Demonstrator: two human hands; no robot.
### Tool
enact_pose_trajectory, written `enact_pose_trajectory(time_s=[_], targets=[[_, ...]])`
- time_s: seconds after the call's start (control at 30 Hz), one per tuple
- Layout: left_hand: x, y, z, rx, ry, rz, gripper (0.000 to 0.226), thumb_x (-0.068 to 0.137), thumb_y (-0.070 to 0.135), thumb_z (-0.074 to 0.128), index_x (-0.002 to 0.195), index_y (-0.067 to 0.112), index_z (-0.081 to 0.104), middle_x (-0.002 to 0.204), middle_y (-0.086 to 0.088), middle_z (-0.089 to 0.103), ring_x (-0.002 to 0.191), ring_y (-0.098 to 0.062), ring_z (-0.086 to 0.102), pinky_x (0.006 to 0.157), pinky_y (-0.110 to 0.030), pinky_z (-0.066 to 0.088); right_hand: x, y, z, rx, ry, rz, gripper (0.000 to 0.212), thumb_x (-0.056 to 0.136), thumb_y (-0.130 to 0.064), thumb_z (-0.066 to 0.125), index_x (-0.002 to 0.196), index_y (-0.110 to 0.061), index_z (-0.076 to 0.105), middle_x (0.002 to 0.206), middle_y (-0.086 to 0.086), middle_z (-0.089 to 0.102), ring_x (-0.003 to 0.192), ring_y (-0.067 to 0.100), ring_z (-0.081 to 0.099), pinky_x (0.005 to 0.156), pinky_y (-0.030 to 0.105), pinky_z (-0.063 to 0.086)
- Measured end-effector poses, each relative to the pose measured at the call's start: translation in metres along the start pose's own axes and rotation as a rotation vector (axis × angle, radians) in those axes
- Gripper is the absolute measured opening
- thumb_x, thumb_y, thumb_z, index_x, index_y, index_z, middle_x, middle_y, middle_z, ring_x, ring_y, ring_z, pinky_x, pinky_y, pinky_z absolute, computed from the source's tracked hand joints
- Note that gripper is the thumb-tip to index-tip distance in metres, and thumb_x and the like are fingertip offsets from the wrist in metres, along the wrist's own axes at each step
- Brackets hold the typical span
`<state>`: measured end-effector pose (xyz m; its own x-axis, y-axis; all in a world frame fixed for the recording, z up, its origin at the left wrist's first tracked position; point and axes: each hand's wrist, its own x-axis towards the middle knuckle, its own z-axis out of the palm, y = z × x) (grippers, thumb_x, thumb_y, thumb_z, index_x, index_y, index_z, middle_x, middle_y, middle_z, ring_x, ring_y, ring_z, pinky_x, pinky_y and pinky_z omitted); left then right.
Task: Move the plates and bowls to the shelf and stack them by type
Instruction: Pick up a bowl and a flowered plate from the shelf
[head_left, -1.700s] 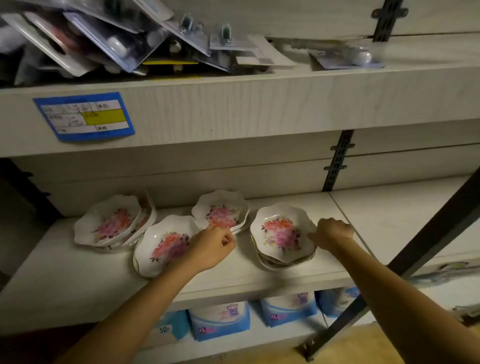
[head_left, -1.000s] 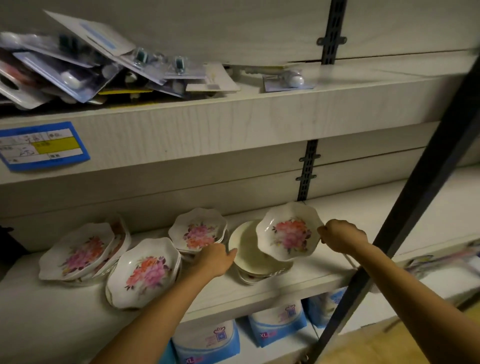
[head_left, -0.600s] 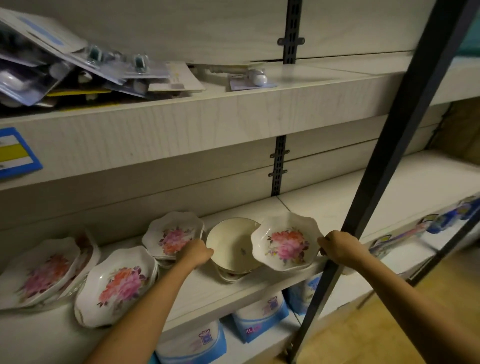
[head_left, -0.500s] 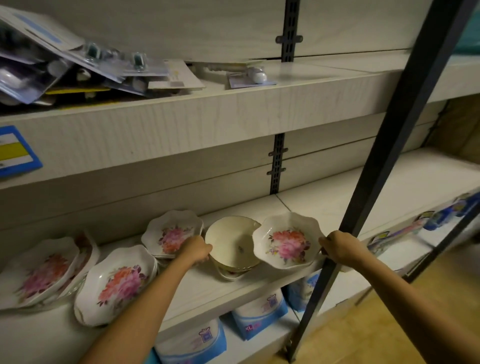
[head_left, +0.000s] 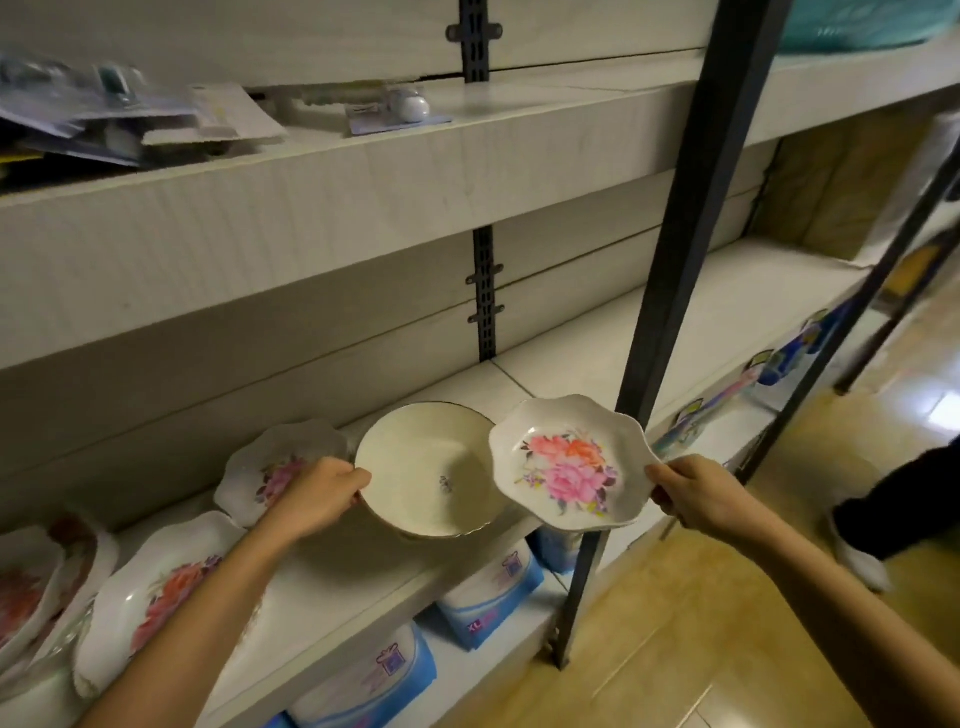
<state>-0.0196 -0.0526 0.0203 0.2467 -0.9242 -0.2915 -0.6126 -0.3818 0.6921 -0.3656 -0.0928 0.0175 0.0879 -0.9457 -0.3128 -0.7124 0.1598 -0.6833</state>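
- floral plates (head_left: 156, 587) at the left of the shelf (head_left: 571, 358): loose leaning piles, look to need restacking
- left hand (head_left: 317, 499): fingers curled on the rim of the cream bowl (head_left: 431, 467), tilted at the shelf front
- scalloped plate (head_left: 569, 467): off the shelf edge, overlapping the bowl, rim pinched by the right hand (head_left: 696, 493)
- neither placed yet; roughly midway
- blue packs (head_left: 488, 597) below: "XL" readable, rest blurred
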Motion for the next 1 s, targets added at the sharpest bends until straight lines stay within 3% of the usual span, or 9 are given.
enact_pose_trajectory(time_s=[0.1, 0.2, 0.3, 0.47, 0.63, 0.83, 1.0], targets=[[-0.007, 0.007, 0.008, 0.01, -0.051, 0.032, 0.034, 0.091, 0.014, 0.047, 0.058, 0.012, 0.045, 0.049, 0.001, 0.039, 0.048, -0.012, 0.033, 0.049, -0.023, 0.024, -0.02, 0.019, -0.014, 0.055, 0.036, 0.004, 0.044, 0.097, -0.022, 0.041, 0.058, -0.009, 0.055, 0.05, -0.001, 0.047, 0.043, 0.01, 0.038, 0.046, 0.021, 0.032], [-0.013, 0.019, 0.024, -0.031, -0.108, 0.053, 0.037, 0.091, 0.014, 0.049, 0.054, 0.014, 0.044, 0.033, 0.008, 0.036, 0.038, -0.007, 0.031, 0.042, -0.021, 0.025, -0.033, 0.041, -0.03, 0.056, 0.082, 0.003, 0.046, 0.096, -0.021, 0.042, 0.051, -0.012, 0.048, 0.044, -0.003, 0.043, 0.038, 0.01, 0.035, 0.045, 0.022, 0.03], [-0.017, 0.036, 0.047, -0.025, -0.153, 0.083, 0.035, 0.091, 0.014, 0.049, 0.056, 0.012, 0.046, 0.027, 0.005, 0.035, 0.03, -0.002, 0.029, 0.04, -0.02, 0.024, -0.041, 0.067, -0.049, 0.039, 0.112, 0.014, 0.045, 0.095, -0.023, 0.042, 0.052, -0.012, 0.047, 0.043, -0.003, 0.041, 0.034, 0.007, 0.034, 0.047, 0.024, 0.03], [-0.022, 0.069, 0.088, -0.008, -0.212, 0.099, 0.039, 0.09, 0.016, 0.05, 0.052, 0.015, 0.043, 0.028, 0.007, 0.035, 0.04, -0.009, 0.029, 0.047, -0.025, 0.024, -0.044, 0.105, -0.091, 0.09, 0.149, 0.047, 0.048, 0.096, -0.024, 0.042, 0.05, -0.013, 0.047, 0.04, -0.003, 0.04, 0.033, 0.006, 0.033, 0.044, 0.022, 0.03], [-0.032, 0.104, 0.134, -0.012, -0.203, 0.106, 0.038, 0.09, 0.019, 0.05, 0.053, 0.015, 0.042, 0.043, 0.007, 0.036, 0.047, -0.011, 0.031, 0.051, -0.028, 0.024, -0.04, 0.144, -0.141, 0.047, 0.219, 0.069, 0.048, 0.095, -0.024, 0.044, 0.048, -0.014, 0.047, 0.04, -0.003, 0.042, 0.036, 0.009, 0.035, 0.046, 0.022, 0.031], [-0.04, 0.144, 0.19, -0.054, -0.173, 0.082, 0.037, 0.09, 0.017, 0.051, 0.053, 0.014, 0.046, 0.031, 0.005, 0.037, 0.043, -0.01, 0.03, 0.048, -0.027, 0.024, -0.022, 0.194, -0.205, 0.082, 0.149, 0.079, 0.047, 0.096, -0.027, 0.041, 0.054, -0.01, 0.05, 0.043, -0.003, 0.042, 0.039, 0.01, 0.035, 0.047, 0.025, 0.032], [-0.044, 0.18, 0.237, -0.089, -0.167, 0.074, 0.035, 0.092, 0.019, 0.049, 0.058, 0.013, 0.049, 0.037, 0.004, 0.041, 0.042, -0.012, 0.036, 0.05, -0.025, 0.031, -0.002, 0.228, -0.248, 0.085, 0.143, 0.095, 0.046, 0.097, -0.026, 0.04, 0.06, -0.003, 0.056, 0.047, 0.002, 0.043, 0.042, 0.012, 0.034, 0.046, 0.025, 0.03]])
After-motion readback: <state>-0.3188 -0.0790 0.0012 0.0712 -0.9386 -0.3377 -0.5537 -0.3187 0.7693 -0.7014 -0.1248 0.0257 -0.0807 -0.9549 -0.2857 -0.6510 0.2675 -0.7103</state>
